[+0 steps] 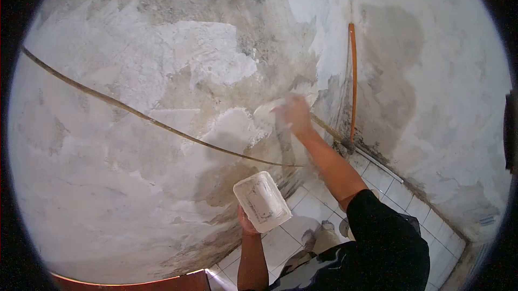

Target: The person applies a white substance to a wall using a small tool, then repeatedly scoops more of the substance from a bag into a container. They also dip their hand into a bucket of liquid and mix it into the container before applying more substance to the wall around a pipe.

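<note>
My left hand [247, 222] is closed around the lower left side of a white rectangular plastic tub [282, 208]. The tub is tilted towards me, and whitish paste with grey smears coats its inside. Over by the wall corner, my right hand [297, 115] is blurred by motion. Its fingers look curled, and whatever they hold is smeared and cannot be made out. Right beside that hand, fresh-looking cream-white filler [264, 110] lies on the rough grey wall [216, 94]. Larger patches of white plaster [202, 48] cover other parts of this wall.
A dark cable [129, 109] sags across the wall towards the corner. An orange pipe [353, 80] runs up the corner. White tiles [280, 242] cover the floor, with a thin white strip [380, 167] along its edge. A reddish-brown edge [183, 281] shows at the bottom.
</note>
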A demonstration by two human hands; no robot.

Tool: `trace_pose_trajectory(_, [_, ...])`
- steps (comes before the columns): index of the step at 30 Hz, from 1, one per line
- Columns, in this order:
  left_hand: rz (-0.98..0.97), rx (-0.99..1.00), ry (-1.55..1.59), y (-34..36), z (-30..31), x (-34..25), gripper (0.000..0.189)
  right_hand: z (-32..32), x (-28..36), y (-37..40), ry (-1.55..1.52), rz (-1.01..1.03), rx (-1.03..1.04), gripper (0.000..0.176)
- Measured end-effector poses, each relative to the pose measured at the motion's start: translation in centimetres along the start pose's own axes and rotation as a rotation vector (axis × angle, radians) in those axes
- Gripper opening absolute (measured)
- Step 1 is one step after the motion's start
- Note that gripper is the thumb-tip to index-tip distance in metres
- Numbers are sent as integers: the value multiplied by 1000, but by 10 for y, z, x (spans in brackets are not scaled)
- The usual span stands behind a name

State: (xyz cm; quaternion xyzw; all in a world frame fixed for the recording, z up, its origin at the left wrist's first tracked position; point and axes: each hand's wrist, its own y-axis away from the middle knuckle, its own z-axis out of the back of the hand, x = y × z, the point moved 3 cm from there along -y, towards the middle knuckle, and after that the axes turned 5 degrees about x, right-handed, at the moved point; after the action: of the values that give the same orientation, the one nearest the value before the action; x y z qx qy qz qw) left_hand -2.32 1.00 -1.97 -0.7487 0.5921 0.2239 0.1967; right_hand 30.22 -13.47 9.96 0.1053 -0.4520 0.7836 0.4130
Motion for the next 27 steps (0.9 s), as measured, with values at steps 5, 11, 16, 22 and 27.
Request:
trace_pose_trajectory(5, [-39,-86,-59,3,-21,-9,54,95,25,-1,-133,9,-375,30])
trace_pose_trajectory(11, [-212,15,-339,11,-56,-30,54,40,52,12,-182,-106,-451,25])
trace_pose_trajectory(16, [-209,-101,-124,10,-63,-41,54,16,116,25,-98,67,-270,29])
trace_pose_trajectory(22, [-128,-24,-33,-8,-77,-36,55,-8,80,54,61,198,278,32])
trace_pose_trajectory(27, [-168,30,-81,-31,-115,-30,55,50,31,41,-80,434,221,29])
